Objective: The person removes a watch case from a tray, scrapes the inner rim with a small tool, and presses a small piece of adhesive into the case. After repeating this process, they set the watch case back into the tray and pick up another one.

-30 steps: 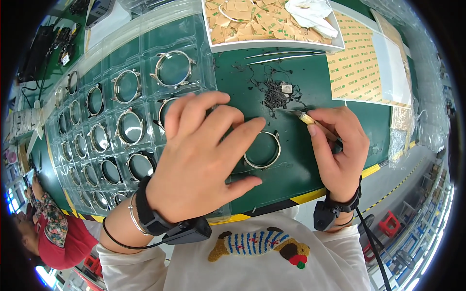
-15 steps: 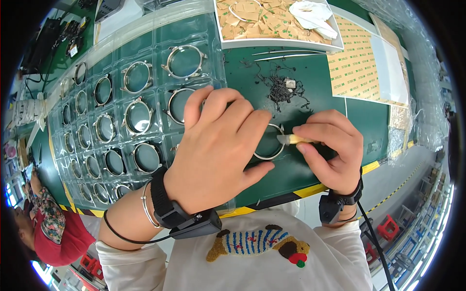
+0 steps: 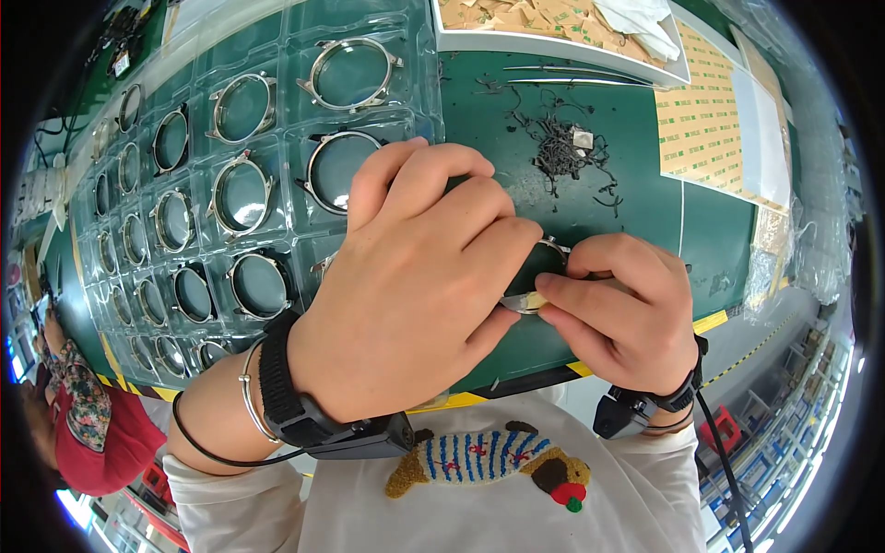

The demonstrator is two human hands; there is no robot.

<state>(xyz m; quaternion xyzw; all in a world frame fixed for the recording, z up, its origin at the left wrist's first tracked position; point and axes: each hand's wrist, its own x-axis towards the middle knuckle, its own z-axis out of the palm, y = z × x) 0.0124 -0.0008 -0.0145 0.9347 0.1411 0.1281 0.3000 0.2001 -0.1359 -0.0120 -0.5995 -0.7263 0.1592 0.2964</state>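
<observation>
My left hand (image 3: 419, 276) is closed on a round metal watch case (image 3: 555, 245), with its fingers bent along the left side. Only parts of the rim show, as both hands cover the rest. Between thumb and fingertips, my right hand (image 3: 636, 309) pinches a small tool with a yellowish grip and pale flat tip (image 3: 518, 302). The tip lies at the near edge of the case, close to my left thumb. Left of my hands, a clear plastic tray (image 3: 293, 120) holds several similar watch cases (image 3: 241, 194) in its compartments.
Beyond my hands lies a heap of black scraps (image 3: 560, 157) with a small metallic block. Thin tweezers (image 3: 581, 77) lie below a white box (image 3: 553, 42) of tan pieces. At the right are tan printed sheets (image 3: 701, 129). Another person (image 3: 97, 433) sits at far left.
The tool's tip has moved from the right side of the watch case to its near edge. My hands are closer together, and the whole view has shifted slightly.
</observation>
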